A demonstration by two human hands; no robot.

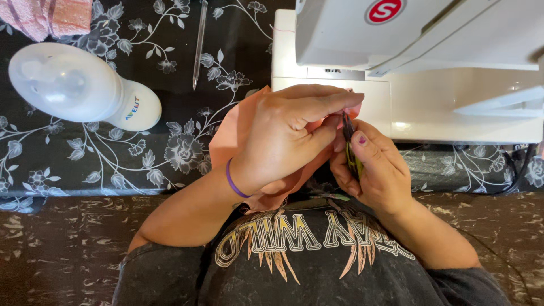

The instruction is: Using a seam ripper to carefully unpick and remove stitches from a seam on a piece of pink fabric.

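Black floral cloth covers the bench (pixel 170 153), and both hands are working close together just in front of the white sewing machine (pixel 408 68) at the far right. Left hand (pixel 283 141) is clamped on a piece of peach-pink fabric (pixel 226 141), thumb and forefinger pinching its upper edge, a purple band round the wrist. Right hand (pixel 377 170) is curled shut on a small dark snipping tool with a yellow-green handle (pixel 352 156); its tip points up and meets the fabric right between the two sets of fingers. The fabric drapes down under the left palm toward the person's dark shirt. Over on the far left, well apart, sit a white domed bottle-shaped object (pixel 79 88), a clear pen (pixel 199 42) and a pink towel (pixel 48 16).
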